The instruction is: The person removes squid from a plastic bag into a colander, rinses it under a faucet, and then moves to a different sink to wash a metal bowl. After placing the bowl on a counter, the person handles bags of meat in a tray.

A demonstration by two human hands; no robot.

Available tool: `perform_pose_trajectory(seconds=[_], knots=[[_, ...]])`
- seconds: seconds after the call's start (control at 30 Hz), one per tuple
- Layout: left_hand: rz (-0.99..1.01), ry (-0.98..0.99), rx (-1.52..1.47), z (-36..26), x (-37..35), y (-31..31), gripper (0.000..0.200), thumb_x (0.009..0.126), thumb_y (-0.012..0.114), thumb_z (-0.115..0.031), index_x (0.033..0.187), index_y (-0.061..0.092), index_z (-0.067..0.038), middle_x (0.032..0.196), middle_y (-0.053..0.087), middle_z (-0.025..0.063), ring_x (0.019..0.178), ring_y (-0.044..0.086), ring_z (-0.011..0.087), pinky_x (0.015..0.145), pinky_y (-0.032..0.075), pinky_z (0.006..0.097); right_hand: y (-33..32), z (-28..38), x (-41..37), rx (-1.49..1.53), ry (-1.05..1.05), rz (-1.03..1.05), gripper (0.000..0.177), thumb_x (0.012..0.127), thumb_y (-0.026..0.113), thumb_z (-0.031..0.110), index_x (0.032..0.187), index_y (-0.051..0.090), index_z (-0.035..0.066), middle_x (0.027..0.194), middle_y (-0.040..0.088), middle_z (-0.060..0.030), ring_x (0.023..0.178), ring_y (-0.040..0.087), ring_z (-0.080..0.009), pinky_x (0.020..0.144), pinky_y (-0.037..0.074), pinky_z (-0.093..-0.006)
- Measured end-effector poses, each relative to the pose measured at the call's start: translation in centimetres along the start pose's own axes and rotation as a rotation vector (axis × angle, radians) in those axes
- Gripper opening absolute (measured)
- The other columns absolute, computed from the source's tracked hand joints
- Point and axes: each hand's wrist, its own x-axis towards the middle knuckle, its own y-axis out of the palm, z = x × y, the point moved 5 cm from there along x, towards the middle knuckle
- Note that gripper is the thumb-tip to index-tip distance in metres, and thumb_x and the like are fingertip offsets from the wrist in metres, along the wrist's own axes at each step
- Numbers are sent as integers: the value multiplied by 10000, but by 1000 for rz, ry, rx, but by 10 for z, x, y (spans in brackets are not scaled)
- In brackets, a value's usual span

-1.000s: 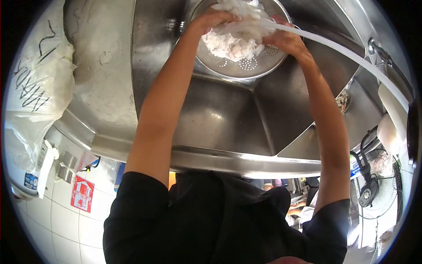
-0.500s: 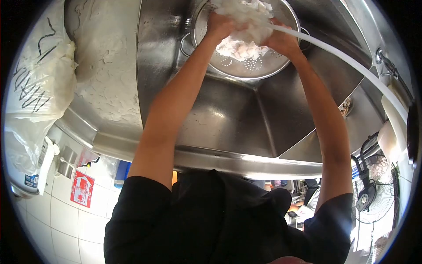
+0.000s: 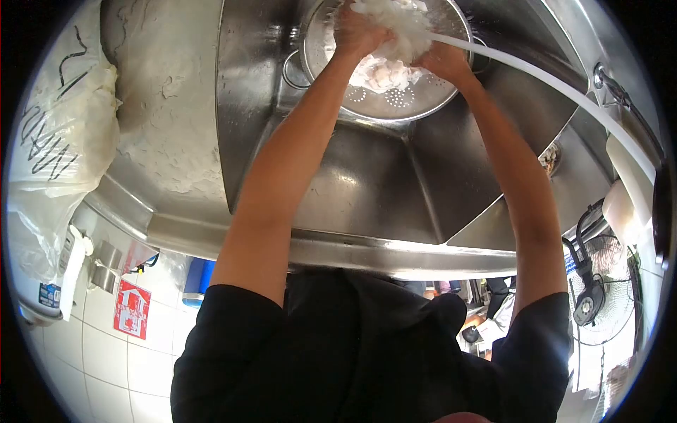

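Observation:
A metal colander (image 3: 374,108) with two loop handles stands in the steel sink and holds soft, pale whitish pieces (image 3: 383,75). Both hands are down among them. My left hand (image 3: 358,34) is at the left side of the heap, its thumb side toward the middle and its other fingers blurred by splashing. On the right, my right hand (image 3: 446,60) reaches in over the rim, fingertips hidden under the pieces and spray. A white arc of water (image 3: 525,67) comes from the right and breaks into splash between the hands. I cannot tell what either hand grips.
The steel sink (image 3: 352,187) has a divider, with small scraps (image 3: 550,158) in the right basin. A wet counter (image 3: 173,106) lies left, with a marked plastic bag (image 3: 63,120) beside it. A black fan (image 3: 592,303) stands at lower right.
My left hand has moved up and slightly left over the pieces. My right hand has shifted slightly left and up, as has the whole view of the colander. Water still pours in.

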Motion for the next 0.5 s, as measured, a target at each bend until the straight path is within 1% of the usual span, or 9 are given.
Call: perform_pose_trajectory(seconds=[0.07, 0.1, 0.17, 0.27, 0.3, 0.37, 0.4, 0.43, 0.5], knots=[[128, -193, -266, -5, 2, -5, 621, 662, 724, -394, 1146, 531, -55, 1150, 549, 118, 1098, 476, 256, 982, 324, 400, 3, -2, -1, 39, -41, 44, 637, 613, 728, 439, 1111, 562, 76, 1202, 513, -120, 1100, 486, -278, 923, 395, -376], [132, -189, -274, -9, 2, -1, 621, 662, 724, -394, 1146, 531, -55, 1150, 549, 118, 1098, 476, 256, 982, 324, 400, -4, 2, -4, 3, 1, 65, 569, 624, 721, 428, 1054, 592, 77, 1171, 536, -112, 1073, 502, -273, 924, 392, -372], [-194, -163, -163, -14, 2, -13, 577, 658, 727, -335, 1113, 535, -37, 1096, 569, 120, 1057, 502, 283, 947, 354, 388, -10, 11, -3, -30, 48, 85, 504, 635, 715, 416, 997, 623, 78, 1140, 558, -105, 1045, 517, -269, 924, 389, -368], [-684, -118, 12, -24, -7, -31, 512, 652, 732, -246, 1064, 541, -10, 1015, 599, 123, 996, 540, 325, 896, 399, 369, -12, 11, 1, 187, 141, 61, 434, 665, 675, 402, 957, 642, 82, 1002, 608, -123, 943, 571, -279, 848, 433, -367], [-684, -116, 10, -33, -9, -40, 512, 652, 732, -246, 1064, 541, -10, 1015, 599, 123, 996, 540, 325, 896, 399, 369, -13, 12, 4, 259, 169, 52, 413, 675, 662, 397, 944, 649, 84, 956, 624, -130, 909, 589, -282, 822, 447, -367], [-294, -478, -373, -32, -5, -34, 533, 663, 721, -198, 1109, 520, 13, 1026, 594, 153, 1022, 536, 304, 931, 383, 346, -18, 15, 21, 326, 190, 37, 393, 685, 649, 393, 930, 655, 85, 909, 641, -136, 875, 607, -285, 797, 462, -367], [-406, -167, -151, -30, -8, -9, 532, 696, 705, -210, 1139, 511, 11, 1051, 593, 147, 1031, 538, 284, 923, 393, 337, -17, 15, 31, 96, 245, 148, 420, 682, 637, 424, 929, 658, 85, 911, 643, -144, 869, 614, -286, 774, 472, -369], [-503, 143, 77, -33, -17, 22, 530, 729, 689, -221, 1169, 503, 8, 1077, 592, 142, 1040, 539, 263, 916, 402, 328, -15, 16, 34, 40, 184, 169, 437, 679, 627, 447, 918, 664, 83, 918, 643, -147, 876, 616, -288, 774, 473, -375], [-463, -315, -279, -79, -22, -44, 247, 629, 667, -132, 862, 619, -67, 931, 604, 106, 964, 550, 284, 830, 432, 393, -10, 18, 39, -70, 57, 199, 476, 672, 606, 493, 897, 674, 80, 932, 645, -155, 890, 619, -293, 776, 476, -385]])
